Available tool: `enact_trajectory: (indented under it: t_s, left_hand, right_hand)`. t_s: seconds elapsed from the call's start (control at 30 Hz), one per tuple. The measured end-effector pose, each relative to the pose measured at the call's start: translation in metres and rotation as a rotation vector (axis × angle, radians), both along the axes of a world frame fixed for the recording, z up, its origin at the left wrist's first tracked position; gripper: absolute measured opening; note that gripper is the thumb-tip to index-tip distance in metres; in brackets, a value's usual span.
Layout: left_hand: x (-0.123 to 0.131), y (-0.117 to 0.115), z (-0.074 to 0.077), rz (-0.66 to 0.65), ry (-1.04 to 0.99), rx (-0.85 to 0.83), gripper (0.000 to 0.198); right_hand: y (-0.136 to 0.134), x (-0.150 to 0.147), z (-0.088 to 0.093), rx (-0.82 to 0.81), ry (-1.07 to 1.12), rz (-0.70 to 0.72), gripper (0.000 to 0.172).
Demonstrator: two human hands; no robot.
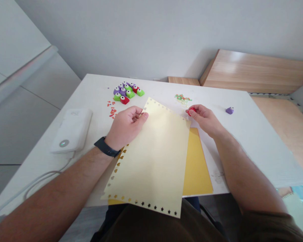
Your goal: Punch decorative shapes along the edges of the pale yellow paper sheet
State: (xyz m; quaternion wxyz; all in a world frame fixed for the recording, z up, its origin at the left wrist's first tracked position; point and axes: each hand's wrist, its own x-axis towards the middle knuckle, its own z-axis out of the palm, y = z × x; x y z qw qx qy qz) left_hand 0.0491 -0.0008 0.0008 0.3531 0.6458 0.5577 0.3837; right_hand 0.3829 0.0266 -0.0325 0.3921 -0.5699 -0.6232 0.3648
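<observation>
My left hand (128,126) pinches the upper left edge of a pale yellow paper sheet (154,154). Shaped holes run along its borders: stars at the bottom, hearts or similar down the left side, small ones along the top. The sheet is tilted and lifted over darker yellow paper (198,168). Closed around a small red paper punch (191,111), my right hand (203,118) is at the sheet's upper right corner. Fingers cover much of the punch, so I cannot tell whether the paper is inside it.
Several purple, green and red punches with eyes (126,91) cluster at the back; one purple punch (229,110) stands right. Red paper bits (112,111) and green-orange bits (183,98) lie scattered. A white cabled device (73,129) sits left on the white table (257,151).
</observation>
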Motion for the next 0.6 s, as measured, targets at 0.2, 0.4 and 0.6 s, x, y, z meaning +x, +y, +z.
enact_trajectory:
  t_s: [0.2,0.4,0.6]
  left_hand:
    - [0.0,0.0,0.0,0.009,0.001,-0.002,0.027]
    - [0.0,0.0,0.001,0.008,-0.023,0.0,0.026]
    - [-0.002,0.0,0.002,0.033,-0.009,0.016,0.026]
  right_hand:
    - [-0.005,-0.006,0.013,-0.044,0.063,-0.007,0.04]
    - [-0.008,-0.004,0.021,-0.115,0.099,0.049,0.036]
    - [-0.007,-0.001,0.02,-0.143,0.117,0.021,0.036]
